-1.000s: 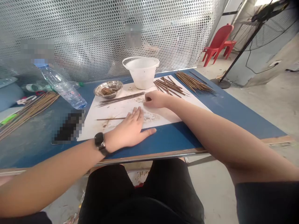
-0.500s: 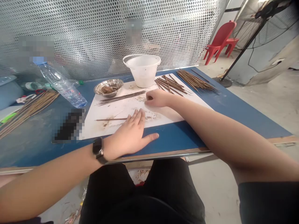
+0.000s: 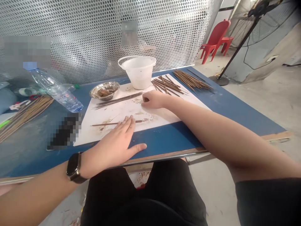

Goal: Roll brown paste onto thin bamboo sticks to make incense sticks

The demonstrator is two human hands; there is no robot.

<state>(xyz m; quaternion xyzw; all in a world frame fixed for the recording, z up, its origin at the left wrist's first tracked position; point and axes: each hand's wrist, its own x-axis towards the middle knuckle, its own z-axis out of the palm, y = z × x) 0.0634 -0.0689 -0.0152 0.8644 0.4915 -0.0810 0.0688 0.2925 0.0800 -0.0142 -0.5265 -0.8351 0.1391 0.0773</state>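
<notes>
My left hand (image 3: 117, 138) lies flat, fingers stretched out, across a thin brown coated stick (image 3: 103, 124) on a white sheet (image 3: 87, 135). The stick shows on both sides of the fingers, thicker at its right end. Farther back on the sheet, my right hand (image 3: 154, 99) is closed, with something brown just visible inside the curled fingers; I cannot make out what. It rests by the right ends of a row of thin bare sticks (image 3: 117, 101). Behind that hand lie several thicker brown-coated sticks (image 3: 168, 84). A metal bowl (image 3: 92, 92) holds brown lumps (image 3: 104, 92).
A white bucket (image 3: 139, 73) stands at the sheet's back edge. More coated sticks (image 3: 191, 80) lie at the right of the blue table (image 3: 240, 106). On the left are a tilted water bottle (image 3: 58, 92), a blurred dark object (image 3: 64, 131) and long sticks (image 3: 28, 114). Perforated metal (image 3: 94, 37) rises behind.
My left hand has slid left and toward me over the stick, and the stick's right end now shows beyond the fingers. My right hand stays closed in about the same place. The view has shifted slightly.
</notes>
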